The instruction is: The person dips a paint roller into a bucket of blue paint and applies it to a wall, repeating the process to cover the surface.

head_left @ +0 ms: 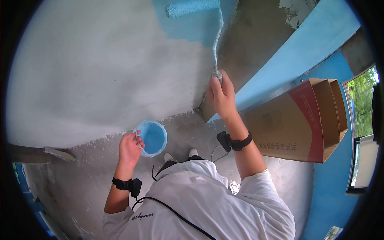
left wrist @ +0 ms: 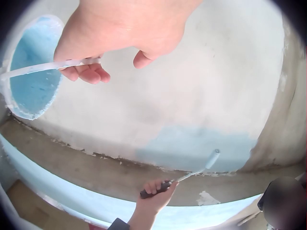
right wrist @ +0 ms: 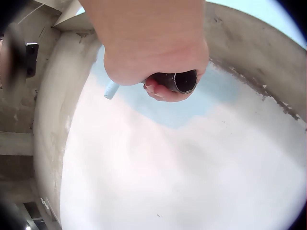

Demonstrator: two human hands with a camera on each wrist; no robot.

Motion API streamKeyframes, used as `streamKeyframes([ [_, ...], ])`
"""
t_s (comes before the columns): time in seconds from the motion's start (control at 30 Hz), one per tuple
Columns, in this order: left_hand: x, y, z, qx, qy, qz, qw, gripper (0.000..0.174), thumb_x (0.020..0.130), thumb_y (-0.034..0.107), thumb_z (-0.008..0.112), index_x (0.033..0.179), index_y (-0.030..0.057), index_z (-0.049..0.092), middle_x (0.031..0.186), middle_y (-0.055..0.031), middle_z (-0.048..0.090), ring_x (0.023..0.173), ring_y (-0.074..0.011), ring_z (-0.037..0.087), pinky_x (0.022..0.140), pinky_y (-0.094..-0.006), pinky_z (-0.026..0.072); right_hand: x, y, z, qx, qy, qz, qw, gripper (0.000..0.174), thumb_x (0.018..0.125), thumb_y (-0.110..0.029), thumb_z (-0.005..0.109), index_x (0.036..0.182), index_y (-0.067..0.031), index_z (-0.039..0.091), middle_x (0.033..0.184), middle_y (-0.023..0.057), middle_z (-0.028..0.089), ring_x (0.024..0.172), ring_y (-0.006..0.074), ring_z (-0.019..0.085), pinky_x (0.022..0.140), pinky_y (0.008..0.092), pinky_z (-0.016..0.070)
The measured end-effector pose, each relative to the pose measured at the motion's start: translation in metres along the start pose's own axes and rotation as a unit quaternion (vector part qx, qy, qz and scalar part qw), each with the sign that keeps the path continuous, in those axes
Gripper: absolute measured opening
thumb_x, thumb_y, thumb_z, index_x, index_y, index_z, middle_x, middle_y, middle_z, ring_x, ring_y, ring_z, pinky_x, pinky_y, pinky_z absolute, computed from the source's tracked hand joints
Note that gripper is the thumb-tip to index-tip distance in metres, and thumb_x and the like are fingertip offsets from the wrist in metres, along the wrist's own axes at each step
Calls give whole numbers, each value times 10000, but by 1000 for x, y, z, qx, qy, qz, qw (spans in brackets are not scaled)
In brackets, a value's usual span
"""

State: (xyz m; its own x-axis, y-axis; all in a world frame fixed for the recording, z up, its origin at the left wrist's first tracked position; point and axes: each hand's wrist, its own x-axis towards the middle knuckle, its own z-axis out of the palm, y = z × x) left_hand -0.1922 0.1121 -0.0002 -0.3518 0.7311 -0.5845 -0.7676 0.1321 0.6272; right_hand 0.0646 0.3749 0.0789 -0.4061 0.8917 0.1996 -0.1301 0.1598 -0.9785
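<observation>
My right hand (head_left: pixel 222 96) grips the dark handle (right wrist: pixel 184 82) of a paint roller, whose bent frame is crusted with paint. Its light blue roller sleeve (head_left: pixel 193 8) is up at the wall, over a patch of fresh blue paint (head_left: pixel 188 30). Lower down, my left hand (head_left: pixel 130 149) holds the whitish bail handle (left wrist: pixel 45 67) of a bucket (head_left: pixel 154 138) by curled fingers. The bucket hangs tilted toward me, its inside coated with blue paint and its rim splashed. In the left wrist view the roller sleeve (left wrist: pixel 213 158) appears at the edge of the blue patch.
A pale unpainted wall (head_left: pixel 88 72) spans the left and middle. Beside the patch runs a bare grey-brown column face (head_left: pixel 248 40) with a blue side. At the right stands a tall open cardboard box (head_left: pixel 280 124). My shoes (head_left: pixel 193 152) are on the speckled concrete floor.
</observation>
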Motion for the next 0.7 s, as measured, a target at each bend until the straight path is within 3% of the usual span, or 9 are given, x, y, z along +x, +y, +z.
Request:
streamKeyframes([
  [0.23, -5, 7, -1, -18, 14, 10, 1000, 445, 897, 356, 532, 1151, -9, 561, 874, -52, 533, 801, -183, 497, 782, -324, 419, 69, 29, 10, -83, 40, 15, 996, 306, 1019, -292, 504, 862, -31, 470, 602, 14, 455, 557, 107, 417, 524, 309, 370],
  [0.27, -3, 9, -3, -12, 9, 17, 1000, 445, 897, 352, 531, 1153, -10, 558, 869, -53, 533, 801, -182, 497, 783, -323, 420, 74, 37, 13, -132, 58, -3, 990, 316, 1016, -296, 497, 877, -13, 471, 620, 82, 496, 556, 192, 460, 544, 354, 399],
  [0.3, 0, 13, -7, -6, 2, 22, 1000, 445, 897, 349, 531, 1156, -12, 555, 865, -54, 532, 802, -182, 497, 784, -322, 420, 76, 52, 16, -136, 54, -3, 989, 316, 1016, -296, 497, 877, -13, 471, 620, 82, 496, 556, 192, 460, 544, 354, 399],
  [0.37, 8, 24, -17, -17, 7, 19, 1000, 432, 896, 333, 524, 1151, -15, 546, 856, -59, 536, 802, -184, 494, 785, -325, 417, 73, 81, 27, -201, 91, -37, 975, 308, 1009, -284, 499, 904, 5, 478, 638, 146, 515, 565, 278, 487, 564, 392, 417],
  [0.4, 9, 28, -20, -22, 12, 19, 1000, 418, 895, 317, 516, 1146, -17, 538, 847, -64, 540, 803, -185, 491, 786, -329, 413, 59, 86, 33, -235, 105, -21, 966, 314, 1004, -291, 498, 954, 19, 500, 668, 195, 552, 601, 371, 532, 594, 435, 432],
  [0.47, 12, 34, -26, -28, 9, 23, 999, 415, 896, 314, 514, 1142, -19, 537, 847, -65, 541, 800, -186, 492, 781, -327, 413, 36, 131, 29, -290, 118, -3, 950, 340, 1000, -308, 502, 1004, 31, 513, 702, 219, 591, 662, 416, 583, 619, 465, 440],
  [0.6, 16, 48, -31, -15, -2, 32, 999, 405, 900, 311, 514, 1138, -15, 540, 841, -68, 543, 789, -182, 493, 767, -319, 415, 9, 154, 27, -316, 99, 70, 941, 343, 1006, -293, 482, 1007, 46, 532, 688, 195, 574, 639, 316, 577, 617, 432, 442],
  [0.67, 17, 51, -34, -23, -9, 27, 999, 400, 901, 309, 518, 1135, -13, 543, 835, -68, 543, 784, -180, 494, 762, -316, 416, 6, 149, 28, -315, 108, 101, 938, 347, 996, -315, 510, 979, 31, 525, 721, 241, 601, 719, 444, 600, 638, 481, 445],
  [0.7, 19, 53, -35, -28, -12, 25, 999, 395, 901, 308, 521, 1133, -11, 545, 830, -67, 543, 780, -177, 496, 757, -313, 418, 8, 142, 29, -317, 109, 97, 937, 347, 996, -315, 510, 979, 31, 525, 721, 241, 601, 719, 444, 600, 638, 481, 445],
])
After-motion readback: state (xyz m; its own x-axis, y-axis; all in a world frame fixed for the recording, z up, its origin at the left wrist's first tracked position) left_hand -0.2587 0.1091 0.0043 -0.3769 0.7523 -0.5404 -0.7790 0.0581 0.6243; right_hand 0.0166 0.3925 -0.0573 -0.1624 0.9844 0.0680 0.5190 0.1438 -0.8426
